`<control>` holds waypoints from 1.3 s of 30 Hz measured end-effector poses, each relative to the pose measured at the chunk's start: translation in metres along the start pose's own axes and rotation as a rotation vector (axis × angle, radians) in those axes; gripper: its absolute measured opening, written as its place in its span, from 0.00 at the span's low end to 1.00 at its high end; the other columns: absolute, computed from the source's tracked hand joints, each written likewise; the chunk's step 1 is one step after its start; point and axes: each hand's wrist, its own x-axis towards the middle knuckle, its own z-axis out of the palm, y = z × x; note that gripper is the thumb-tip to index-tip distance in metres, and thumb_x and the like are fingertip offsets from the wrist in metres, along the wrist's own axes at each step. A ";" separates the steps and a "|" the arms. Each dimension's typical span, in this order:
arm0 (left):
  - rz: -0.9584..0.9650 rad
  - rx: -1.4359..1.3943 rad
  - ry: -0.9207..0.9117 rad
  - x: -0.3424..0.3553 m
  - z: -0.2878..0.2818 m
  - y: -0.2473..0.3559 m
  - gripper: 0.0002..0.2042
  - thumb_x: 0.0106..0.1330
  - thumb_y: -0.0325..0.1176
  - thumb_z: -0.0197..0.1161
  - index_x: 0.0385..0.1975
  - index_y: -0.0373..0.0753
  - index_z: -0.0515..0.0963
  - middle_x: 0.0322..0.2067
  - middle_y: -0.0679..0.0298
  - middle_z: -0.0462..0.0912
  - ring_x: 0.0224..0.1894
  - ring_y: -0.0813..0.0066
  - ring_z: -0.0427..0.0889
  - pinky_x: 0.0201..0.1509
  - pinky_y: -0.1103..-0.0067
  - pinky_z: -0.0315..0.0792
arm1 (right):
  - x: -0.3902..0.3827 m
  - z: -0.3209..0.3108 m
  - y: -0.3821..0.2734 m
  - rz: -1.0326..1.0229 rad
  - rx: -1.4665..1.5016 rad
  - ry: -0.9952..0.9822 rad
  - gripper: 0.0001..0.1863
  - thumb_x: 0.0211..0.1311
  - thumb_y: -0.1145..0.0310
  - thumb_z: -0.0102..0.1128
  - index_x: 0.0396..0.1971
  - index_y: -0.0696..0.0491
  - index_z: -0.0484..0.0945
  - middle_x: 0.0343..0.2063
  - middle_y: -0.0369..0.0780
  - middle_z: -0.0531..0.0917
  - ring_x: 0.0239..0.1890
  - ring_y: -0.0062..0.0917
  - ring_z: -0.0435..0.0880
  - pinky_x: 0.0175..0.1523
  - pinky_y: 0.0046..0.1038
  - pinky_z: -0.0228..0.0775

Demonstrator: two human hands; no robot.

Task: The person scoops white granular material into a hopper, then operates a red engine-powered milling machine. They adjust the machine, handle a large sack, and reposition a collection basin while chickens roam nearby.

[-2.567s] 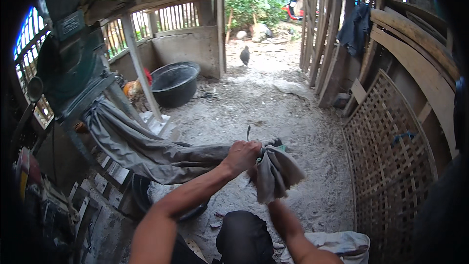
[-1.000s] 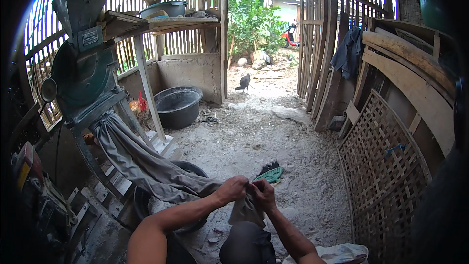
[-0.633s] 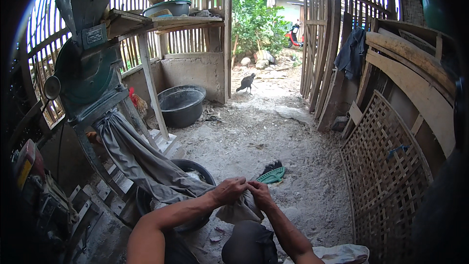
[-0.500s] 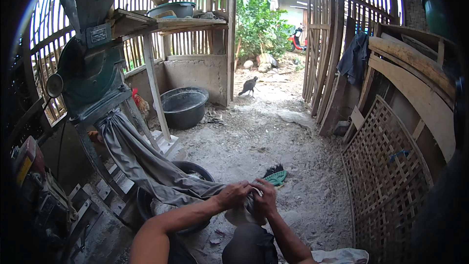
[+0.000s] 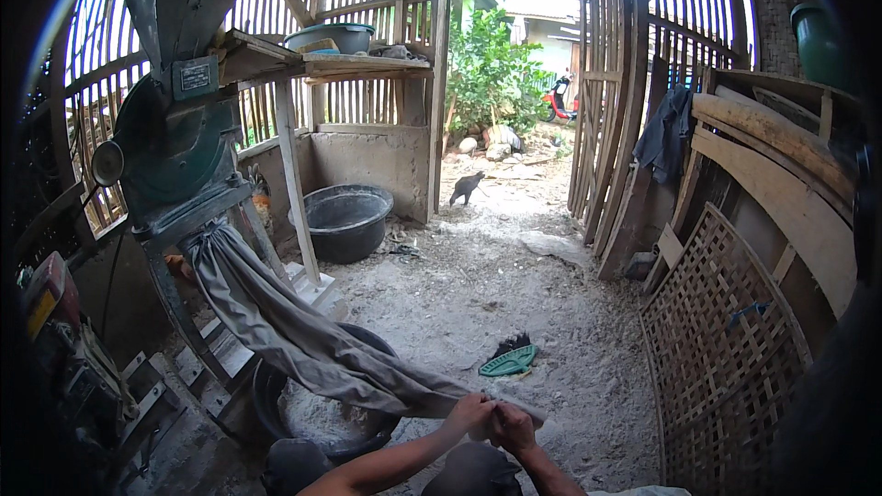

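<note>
A long grey cloth sleeve [image 5: 340, 349] runs from beneath the green milling machine [image 5: 170, 142] on the left down to my hands at the bottom center. My left hand [image 5: 470, 413] is closed on the sleeve near its far end. My right hand [image 5: 511, 425] is closed on it just to the right, with a short flap of cloth beyond. Whether a tie is between my fingers is too small to tell. Below the sleeve sits a black tub [image 5: 276, 409] with pale powder [image 5: 317, 418] in it. My knees show at the lower edge.
A green plastic brush head [image 5: 505, 363] lies on the dusty floor. A black tub [image 5: 340, 220] stands by the wall under a shelf [image 5: 363, 64]. A woven panel [image 5: 717, 349] leans at right. A dark chicken [image 5: 465, 186] stands in the doorway; a motorbike [image 5: 562, 103] is outside.
My hands have moved down and slightly right with the sleeve's end, uncovering more of the brush head and stretching the cloth straighter. The view has shifted, and the chicken has turned.
</note>
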 end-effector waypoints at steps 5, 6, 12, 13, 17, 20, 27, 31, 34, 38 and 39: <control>0.464 0.239 -0.010 -0.019 -0.019 0.008 0.11 0.63 0.36 0.57 0.27 0.34 0.75 0.29 0.48 0.77 0.33 0.46 0.80 0.39 0.61 0.72 | -0.001 -0.001 0.026 -0.138 -0.283 -0.315 0.06 0.57 0.69 0.59 0.32 0.53 0.73 0.24 0.43 0.79 0.29 0.42 0.83 0.29 0.39 0.75; 0.579 0.285 -0.013 -0.023 -0.029 0.008 0.10 0.63 0.35 0.57 0.27 0.34 0.73 0.30 0.50 0.75 0.32 0.47 0.79 0.38 0.61 0.73 | -0.001 0.004 0.035 -0.160 -0.320 -0.277 0.08 0.55 0.67 0.61 0.29 0.52 0.72 0.23 0.42 0.77 0.26 0.40 0.81 0.27 0.39 0.74; 0.711 0.450 -0.139 -0.042 -0.094 0.017 0.08 0.59 0.34 0.59 0.25 0.37 0.71 0.28 0.57 0.73 0.29 0.56 0.78 0.32 0.65 0.73 | -0.012 0.022 0.089 -0.281 -0.287 -0.216 0.09 0.46 0.72 0.59 0.18 0.51 0.67 0.15 0.40 0.72 0.16 0.37 0.76 0.21 0.39 0.69; 0.688 0.459 -0.187 -0.045 -0.100 0.021 0.08 0.59 0.34 0.59 0.25 0.37 0.71 0.28 0.57 0.73 0.30 0.56 0.79 0.32 0.65 0.73 | -0.013 0.024 0.094 -0.286 -0.327 -0.235 0.08 0.47 0.72 0.58 0.18 0.51 0.67 0.15 0.40 0.72 0.16 0.37 0.77 0.21 0.40 0.69; 0.648 0.481 -0.087 -0.046 -0.128 0.043 0.09 0.61 0.36 0.61 0.26 0.37 0.73 0.29 0.58 0.74 0.32 0.59 0.80 0.35 0.66 0.75 | 0.014 0.024 0.119 -0.088 -0.165 -0.351 0.06 0.52 0.71 0.57 0.20 0.51 0.69 0.16 0.44 0.75 0.18 0.42 0.78 0.22 0.41 0.70; 0.520 0.407 0.094 -0.057 -0.191 0.042 0.09 0.65 0.34 0.63 0.38 0.36 0.79 0.35 0.59 0.79 0.37 0.66 0.82 0.40 0.70 0.80 | 0.094 0.003 0.160 -0.026 -0.375 -0.399 0.09 0.61 0.66 0.55 0.23 0.53 0.71 0.19 0.45 0.77 0.23 0.44 0.78 0.27 0.41 0.67; -0.343 0.213 1.268 -0.218 -0.309 -0.109 0.15 0.65 0.34 0.63 0.48 0.32 0.78 0.35 0.51 0.83 0.35 0.60 0.84 0.42 0.69 0.77 | 0.224 0.073 0.220 0.467 0.787 0.168 0.22 0.73 0.55 0.42 0.58 0.53 0.71 0.44 0.39 0.79 0.43 0.27 0.80 0.45 0.29 0.74; -0.946 -0.027 1.053 -0.255 -0.262 -0.240 0.23 0.66 0.51 0.59 0.30 0.32 0.81 0.27 0.47 0.83 0.33 0.51 0.84 0.39 0.62 0.75 | 0.162 0.269 0.169 0.400 0.231 -0.681 0.24 0.74 0.54 0.40 0.54 0.57 0.75 0.34 0.43 0.82 0.38 0.28 0.78 0.40 0.33 0.71; -0.891 0.189 1.146 -0.240 -0.251 -0.279 0.27 0.70 0.52 0.51 0.27 0.30 0.81 0.26 0.47 0.84 0.33 0.51 0.85 0.39 0.61 0.76 | 0.140 0.343 0.138 -0.454 -0.079 -0.352 0.21 0.71 0.70 0.39 0.54 0.57 0.79 0.45 0.48 0.85 0.48 0.37 0.82 0.55 0.36 0.71; -1.006 -0.155 1.364 -0.224 -0.248 -0.237 0.35 0.67 0.63 0.51 0.35 0.28 0.80 0.32 0.42 0.82 0.38 0.54 0.84 0.44 0.59 0.74 | 0.153 0.324 0.123 0.418 0.304 -0.716 0.20 0.68 0.61 0.48 0.41 0.61 0.84 0.31 0.42 0.83 0.30 0.29 0.76 0.35 0.35 0.72; -0.982 -0.300 1.206 -0.235 -0.262 -0.222 0.34 0.66 0.64 0.50 0.37 0.30 0.80 0.37 0.43 0.82 0.41 0.51 0.82 0.46 0.58 0.72 | 0.155 0.306 0.118 0.383 0.277 -0.738 0.19 0.65 0.58 0.52 0.40 0.58 0.84 0.30 0.41 0.84 0.31 0.30 0.78 0.36 0.36 0.73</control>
